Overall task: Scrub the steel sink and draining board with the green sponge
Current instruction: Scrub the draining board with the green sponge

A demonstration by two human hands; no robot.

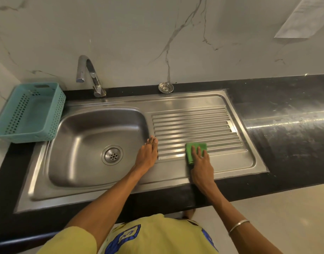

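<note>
On the ribbed draining board point(194, 125), right of the steel sink point(95, 143), my right hand point(201, 165) presses flat fingers on the green sponge point(194, 149). My left hand point(148, 153) rests flat beside the sink.

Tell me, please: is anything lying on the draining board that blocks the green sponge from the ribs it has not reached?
Nothing visible does. The right hand presses the green sponge on the draining board; its ribs lie bare. The left hand rests at their left edge.

Head camera, one wide view, looking forward and down.
It sits close above the worktop point(286, 125), facing the wall, with the sink point(87, 143) below.
</note>
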